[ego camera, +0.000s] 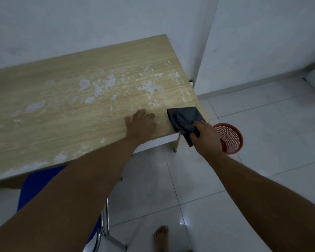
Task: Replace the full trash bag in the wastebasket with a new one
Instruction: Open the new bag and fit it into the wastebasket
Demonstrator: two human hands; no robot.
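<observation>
My right hand [205, 135] has a tight grip on the folded dark trash bag [185, 118] at the bench [62, 106] corner, left hand [141, 122] flat, fingers spread, red wastebasket [230, 138] just beside.

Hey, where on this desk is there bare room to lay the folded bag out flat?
The table is bare from the left hand out to its far and left edges, with only white scuffs. It is crowded at the near right corner, where the right hand grips the dark bag above the red wastebasket.
</observation>
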